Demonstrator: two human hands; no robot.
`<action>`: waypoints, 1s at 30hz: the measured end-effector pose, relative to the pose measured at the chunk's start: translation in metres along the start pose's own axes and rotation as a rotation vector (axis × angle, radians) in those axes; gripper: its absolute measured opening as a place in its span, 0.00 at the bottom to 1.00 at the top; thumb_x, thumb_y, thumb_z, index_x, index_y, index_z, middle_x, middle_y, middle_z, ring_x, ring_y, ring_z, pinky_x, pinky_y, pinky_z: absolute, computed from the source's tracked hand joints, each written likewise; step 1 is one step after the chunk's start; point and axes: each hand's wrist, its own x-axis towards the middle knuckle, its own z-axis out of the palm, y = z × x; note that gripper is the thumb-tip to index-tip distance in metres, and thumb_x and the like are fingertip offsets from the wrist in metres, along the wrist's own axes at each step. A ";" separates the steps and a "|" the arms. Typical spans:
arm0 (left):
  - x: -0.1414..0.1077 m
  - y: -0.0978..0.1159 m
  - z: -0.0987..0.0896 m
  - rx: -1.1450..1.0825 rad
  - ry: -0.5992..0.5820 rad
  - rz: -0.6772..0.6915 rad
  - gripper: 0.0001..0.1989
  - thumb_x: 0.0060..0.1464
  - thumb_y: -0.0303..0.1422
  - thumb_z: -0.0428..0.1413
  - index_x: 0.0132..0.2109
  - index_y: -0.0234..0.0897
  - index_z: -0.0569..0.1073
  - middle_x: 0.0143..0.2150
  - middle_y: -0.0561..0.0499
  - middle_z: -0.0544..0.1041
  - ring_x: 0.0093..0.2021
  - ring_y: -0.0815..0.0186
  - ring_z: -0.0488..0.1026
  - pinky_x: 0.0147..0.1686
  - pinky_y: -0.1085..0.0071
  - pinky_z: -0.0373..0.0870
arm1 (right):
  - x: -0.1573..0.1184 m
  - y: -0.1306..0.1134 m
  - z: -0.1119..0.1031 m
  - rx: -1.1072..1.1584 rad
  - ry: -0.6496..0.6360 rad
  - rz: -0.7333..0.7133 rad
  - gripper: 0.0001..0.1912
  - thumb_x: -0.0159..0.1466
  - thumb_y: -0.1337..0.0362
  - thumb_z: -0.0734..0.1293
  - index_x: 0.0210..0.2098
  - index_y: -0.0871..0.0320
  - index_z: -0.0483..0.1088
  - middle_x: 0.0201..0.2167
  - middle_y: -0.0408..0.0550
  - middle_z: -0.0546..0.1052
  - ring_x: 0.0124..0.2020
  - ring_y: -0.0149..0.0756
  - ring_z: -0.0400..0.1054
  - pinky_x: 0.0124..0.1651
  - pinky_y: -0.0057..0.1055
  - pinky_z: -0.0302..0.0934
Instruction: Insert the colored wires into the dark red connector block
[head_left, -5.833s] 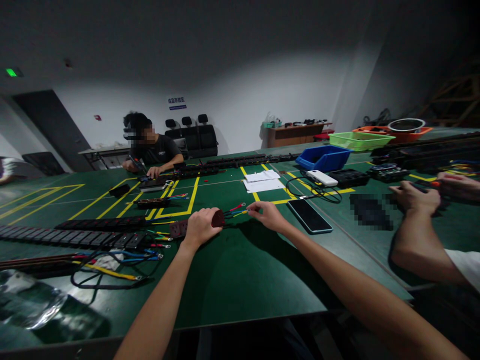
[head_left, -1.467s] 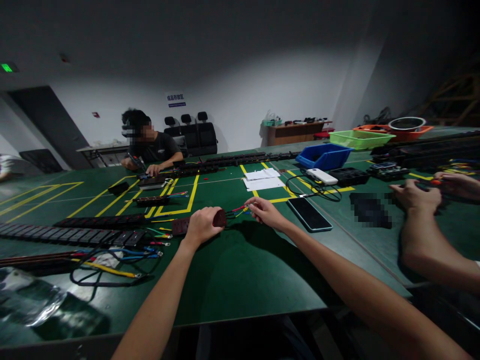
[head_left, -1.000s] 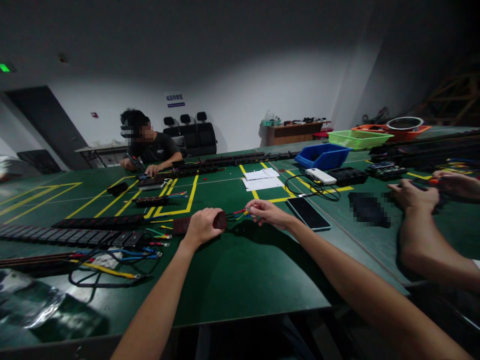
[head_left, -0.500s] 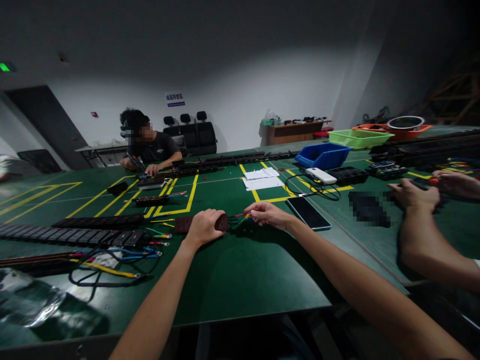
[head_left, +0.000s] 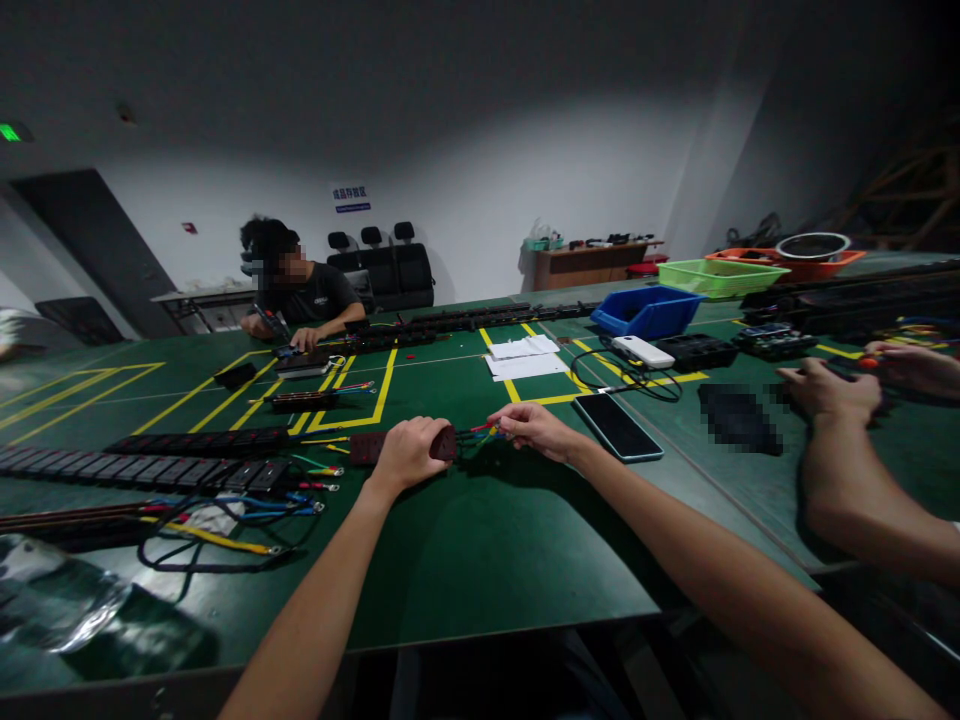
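1. Green counter (head_left: 487,560), striped with yellow tape (head_left: 386,385), stretches before a white wall (head_left: 472,225).
2. Left hand (head_left: 409,453) wraps around a maroon power strip (head_left: 365,449), between black power strips (head_left: 150,470) and a smartphone (head_left: 619,427).
3. Right hand (head_left: 532,430), apart from the left, pinches coloured wires (head_left: 478,431) extending from the maroon strip's right end.

High up, left of centre, the wall sign (head_left: 349,193) spelled out 成品存放区 in dark characters on the pale wall (head_left: 465,190)! Just beneath it came a blue strip (head_left: 353,208), its line of pale lettering too small to call. Way over at the upper left edge, a green sign (head_left: 10,132) glowed, its symbol blurred. And left of centre, a black shirt (head_left: 328,304) showed a pale chest print, too tiny to read.
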 end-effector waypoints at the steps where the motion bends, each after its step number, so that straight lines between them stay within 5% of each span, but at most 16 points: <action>1: 0.000 0.000 0.000 0.001 0.002 0.000 0.21 0.49 0.36 0.63 0.51 0.38 0.72 0.43 0.46 0.78 0.43 0.56 0.74 0.41 0.63 0.69 | 0.000 0.000 0.001 0.001 0.006 -0.005 0.22 0.53 0.51 0.77 0.41 0.59 0.79 0.31 0.46 0.76 0.27 0.26 0.63 0.25 0.21 0.57; 8: 0.001 -0.001 -0.001 0.021 0.002 -0.026 0.24 0.49 0.37 0.65 0.52 0.37 0.72 0.44 0.46 0.78 0.42 0.56 0.74 0.40 0.63 0.68 | 0.000 -0.004 0.008 0.029 0.069 -0.047 0.20 0.53 0.51 0.77 0.39 0.57 0.80 0.30 0.46 0.76 0.28 0.27 0.63 0.25 0.22 0.57; 16: 0.000 -0.003 -0.001 0.024 0.053 -0.062 0.26 0.48 0.36 0.65 0.54 0.36 0.71 0.45 0.46 0.78 0.44 0.55 0.74 0.42 0.62 0.69 | -0.001 -0.010 0.012 0.070 0.125 -0.023 0.22 0.56 0.53 0.76 0.48 0.52 0.78 0.35 0.46 0.77 0.29 0.28 0.64 0.25 0.23 0.55; 30: -0.001 -0.003 -0.001 0.035 0.011 -0.048 0.25 0.49 0.37 0.65 0.53 0.36 0.71 0.44 0.46 0.78 0.43 0.55 0.74 0.41 0.62 0.69 | -0.002 -0.006 0.002 0.083 -0.009 0.015 0.19 0.57 0.55 0.76 0.45 0.53 0.75 0.34 0.43 0.74 0.30 0.26 0.65 0.25 0.20 0.57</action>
